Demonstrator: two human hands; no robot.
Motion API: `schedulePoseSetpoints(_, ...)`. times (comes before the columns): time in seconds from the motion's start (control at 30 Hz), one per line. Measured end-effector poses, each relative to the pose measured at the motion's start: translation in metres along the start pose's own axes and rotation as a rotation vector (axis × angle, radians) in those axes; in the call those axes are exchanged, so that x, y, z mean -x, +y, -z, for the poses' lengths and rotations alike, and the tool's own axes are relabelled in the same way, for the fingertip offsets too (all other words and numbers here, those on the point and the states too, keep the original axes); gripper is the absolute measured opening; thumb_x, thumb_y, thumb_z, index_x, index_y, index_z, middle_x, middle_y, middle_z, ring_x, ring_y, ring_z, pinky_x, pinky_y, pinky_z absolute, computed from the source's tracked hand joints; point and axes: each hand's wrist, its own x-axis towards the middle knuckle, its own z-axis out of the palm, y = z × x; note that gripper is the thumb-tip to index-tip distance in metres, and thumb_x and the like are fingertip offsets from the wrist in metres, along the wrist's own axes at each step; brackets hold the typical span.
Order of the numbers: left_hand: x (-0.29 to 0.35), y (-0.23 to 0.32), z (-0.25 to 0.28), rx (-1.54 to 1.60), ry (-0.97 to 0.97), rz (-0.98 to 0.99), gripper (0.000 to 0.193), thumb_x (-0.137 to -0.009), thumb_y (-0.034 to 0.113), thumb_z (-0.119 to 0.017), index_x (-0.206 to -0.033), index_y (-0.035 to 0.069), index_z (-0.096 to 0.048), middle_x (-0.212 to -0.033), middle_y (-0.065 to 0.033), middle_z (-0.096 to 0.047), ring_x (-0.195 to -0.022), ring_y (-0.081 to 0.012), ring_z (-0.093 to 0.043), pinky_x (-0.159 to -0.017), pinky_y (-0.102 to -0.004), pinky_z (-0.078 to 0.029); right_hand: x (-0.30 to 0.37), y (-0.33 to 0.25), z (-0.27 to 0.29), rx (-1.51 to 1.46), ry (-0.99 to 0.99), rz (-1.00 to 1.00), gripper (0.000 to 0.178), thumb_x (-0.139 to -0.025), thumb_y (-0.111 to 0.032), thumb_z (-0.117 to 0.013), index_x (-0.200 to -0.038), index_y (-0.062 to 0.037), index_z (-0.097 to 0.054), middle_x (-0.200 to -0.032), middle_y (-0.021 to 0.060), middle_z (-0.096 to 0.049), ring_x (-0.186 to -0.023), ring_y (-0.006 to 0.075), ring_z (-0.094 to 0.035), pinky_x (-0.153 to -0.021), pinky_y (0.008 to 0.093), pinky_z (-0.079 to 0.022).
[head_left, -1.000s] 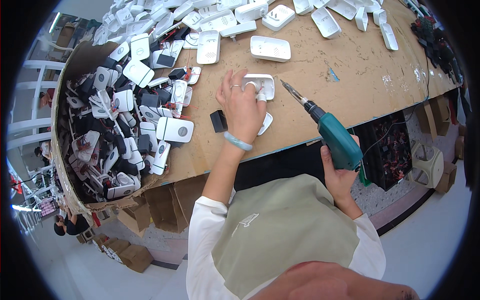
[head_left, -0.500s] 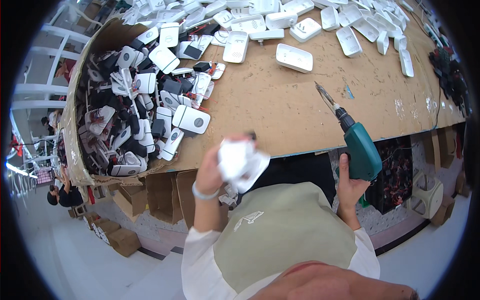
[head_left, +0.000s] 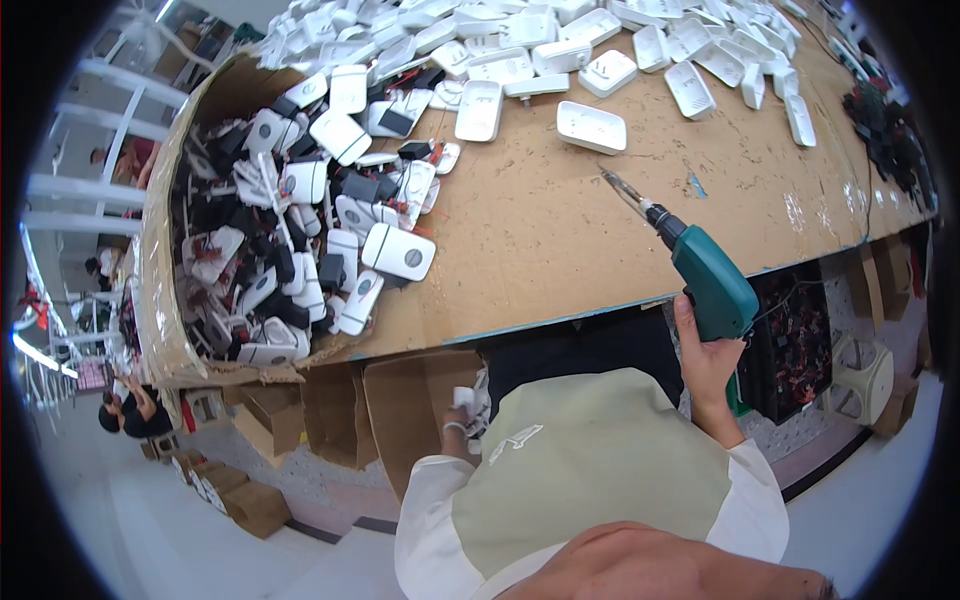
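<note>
My right hand (head_left: pixel 705 362) grips a teal electric screwdriver (head_left: pixel 708 282) just past the front edge of the brown worktop (head_left: pixel 560 240), its bit pointing up and left over the board. My left hand (head_left: pixel 458 428) hangs low beneath the table edge, next to an open cardboard box (head_left: pixel 415 415), closed around a small white plastic casing (head_left: pixel 470 400). My torso hides most of that hand. A single white rectangular casing (head_left: pixel 591 127) lies on the board beyond the screwdriver's tip.
A heap of white and black plastic device parts (head_left: pixel 290 230) fills a cardboard-walled bin on the left. Several white casings (head_left: pixel 690 80) are spread along the far side. Black parts (head_left: pixel 880 110) lie at the right. More boxes (head_left: pixel 250 505) stand on the floor, where another person (head_left: pixel 125 410) works.
My left hand lifted the white casing off the worktop and carried it down below the table edge. The screwdriver stayed raised in my right hand.
</note>
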Motion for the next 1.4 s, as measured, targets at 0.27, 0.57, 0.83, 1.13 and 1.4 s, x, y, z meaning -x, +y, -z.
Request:
schedulePoseSetpoints(0.27, 0.189, 0.214, 0.228, 0.531, 1.048, -0.467, 0.020, -0.090, 0.010, -0.069, -0.107, 0.002, -0.063, -0.105, -0.0179, -0.062, -0.100, -0.0346, -0.060, -0.084, -0.0433, -0.050, 0.002, 0.001, 0.021, 0.013, 0.185, 0.031, 0.022, -0.091, -0.006, -0.076, -0.106, 0.0018, -0.063, -0.098, 0.0042, -0.065, -0.087, 0.0109, -0.061, -0.079, 0.0258, -0.050)
schedulePoseSetpoints(0.57, 0.296, 0.495, 0.446, 0.045, 1.132, -1.487, 0.026, -0.090, 0.016, -0.066, -0.111, 0.001, -0.067, -0.145, -0.0188, -0.052, -0.139, -0.0379, -0.045, -0.110, -0.0512, -0.038, -0.011, 0.020, 0.026, 0.065, 0.214, 0.100, 0.024, -0.095, -0.010, -0.073, -0.113, 0.0046, -0.066, -0.092, 0.0043, -0.068, -0.070, 0.0080, -0.058, -0.063, 0.0221, -0.046)
schedulePoseSetpoints(0.83, 0.268, 0.496, 0.424, -0.352, 1.159, -1.485, 0.013, -0.084, 0.019, -0.063, -0.088, 0.007, -0.065, -0.091, -0.0070, -0.059, -0.095, -0.0262, -0.057, -0.079, -0.0402, -0.043, -0.008, 0.030, 0.040, 0.102, 0.301, -0.016, 0.027, -0.097, -0.012, -0.071, -0.117, 0.0055, -0.066, -0.095, 0.0046, -0.068, -0.069, 0.0073, -0.055, -0.061, 0.0233, -0.044)
schedulePoseSetpoints(1.13, 0.269, 0.382, 0.490, -0.236, 1.155, -1.268, 0.025, -0.082, 0.013, -0.067, -0.105, 0.005, -0.070, -0.132, -0.0143, -0.060, -0.124, -0.0322, -0.053, -0.100, -0.0464, -0.043, -0.020, 0.029, 0.023, 0.033, 0.204, 0.022, 0.027, -0.096, -0.013, -0.073, -0.116, 0.0034, -0.067, -0.094, 0.0041, -0.069, -0.069, 0.0062, -0.056, -0.061, 0.0222, -0.044)
schedulePoseSetpoints(1.4, 0.223, 0.357, 0.521, -0.432, 1.186, -1.255, 0.006, -0.081, 0.010, -0.064, -0.084, 0.006, -0.068, -0.127, -0.0100, -0.062, -0.124, -0.0278, -0.053, -0.102, -0.0460, -0.042, -0.016, 0.021, 0.013, 0.011, 0.137, 0.017, 0.024, -0.096, -0.010, -0.072, -0.115, 0.0034, -0.067, -0.094, 0.0048, -0.068, -0.070, 0.0068, -0.058, -0.063, 0.0215, -0.046)
